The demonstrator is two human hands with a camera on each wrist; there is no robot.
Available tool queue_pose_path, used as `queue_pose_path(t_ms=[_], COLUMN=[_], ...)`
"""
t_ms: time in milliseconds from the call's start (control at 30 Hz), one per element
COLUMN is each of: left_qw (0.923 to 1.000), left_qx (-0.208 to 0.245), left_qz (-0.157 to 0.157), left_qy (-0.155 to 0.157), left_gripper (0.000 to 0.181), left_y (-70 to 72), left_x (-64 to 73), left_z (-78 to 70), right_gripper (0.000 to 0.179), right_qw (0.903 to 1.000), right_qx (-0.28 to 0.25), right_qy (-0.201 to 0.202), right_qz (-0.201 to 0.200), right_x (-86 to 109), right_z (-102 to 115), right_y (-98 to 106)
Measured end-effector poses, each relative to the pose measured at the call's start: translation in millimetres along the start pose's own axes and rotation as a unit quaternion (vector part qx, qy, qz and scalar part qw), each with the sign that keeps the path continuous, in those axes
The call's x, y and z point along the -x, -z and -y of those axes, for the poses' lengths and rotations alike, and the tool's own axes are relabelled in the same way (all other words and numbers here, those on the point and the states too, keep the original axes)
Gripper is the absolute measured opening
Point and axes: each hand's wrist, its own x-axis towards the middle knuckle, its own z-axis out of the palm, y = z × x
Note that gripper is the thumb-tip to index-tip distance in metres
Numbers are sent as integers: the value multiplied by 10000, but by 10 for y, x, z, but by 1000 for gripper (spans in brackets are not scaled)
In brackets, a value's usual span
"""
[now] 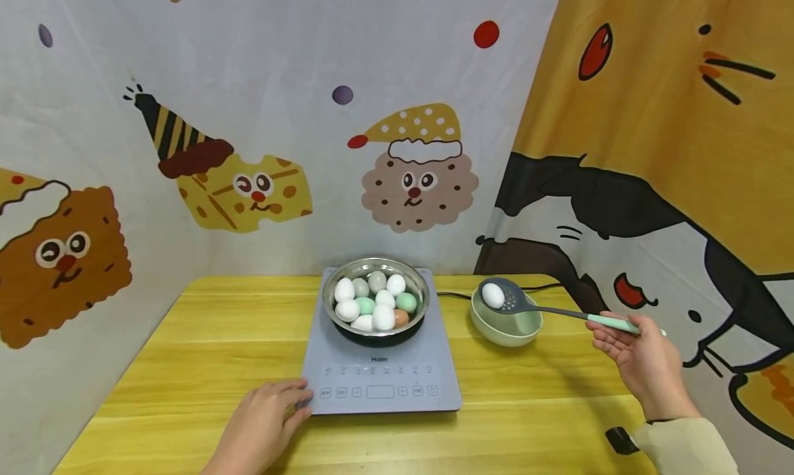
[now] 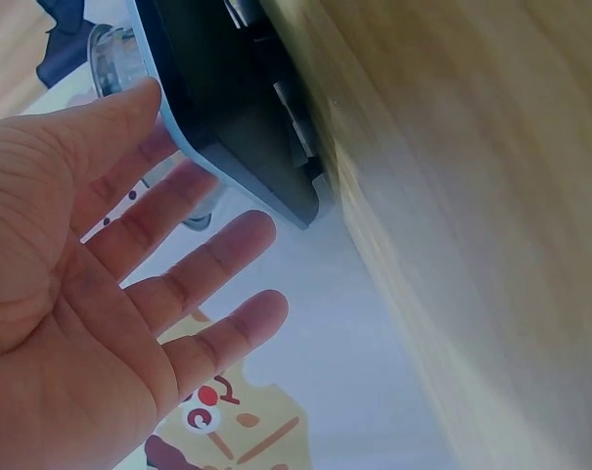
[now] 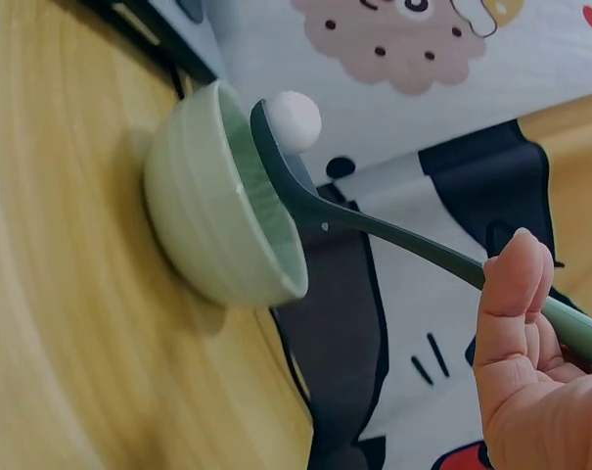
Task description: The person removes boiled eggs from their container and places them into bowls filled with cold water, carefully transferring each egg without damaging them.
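My right hand (image 1: 642,358) grips the pale green handle of a dark slotted spoon (image 3: 413,240). One white egg (image 1: 493,296) rests in the spoon's head, which hangs over the mouth of a pale green bowl (image 1: 505,334). In the right wrist view the head lies close to the bowl's rim, with the egg on its upper side. At the front left corner of a grey induction cooker (image 1: 428,365), my left hand (image 1: 263,416) touches the edge with its fingers spread and relaxed. A steel pan (image 1: 331,320) on the cooker holds several white, green, grey and brown eggs.
Everything stands on a yellow wood-grain table (image 1: 167,365). Black cord (image 1: 453,295) runs from the cooker behind the bowl. A printed curtain (image 1: 260,61) hangs right behind the table and along its right side.
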Motion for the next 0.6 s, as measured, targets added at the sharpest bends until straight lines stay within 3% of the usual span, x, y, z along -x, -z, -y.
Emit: queue_pose_path(t_ms=[200, 600], left_qw=[10000, 9999], left_qx=[28, 36], left_qz=[-54, -109], left_qy=[0, -10], left_gripper=[20, 20], left_y=[-6, -17], left_x=[13, 13], left_z=[6, 16], right_gripper=[55, 45], right_qw=[9995, 9922], right_qx=[243, 1060], right_qy=[25, 240], right_qz=[-211, -617], right_x=[24, 22], right_z=[-71, -158], right_y=[79, -73])
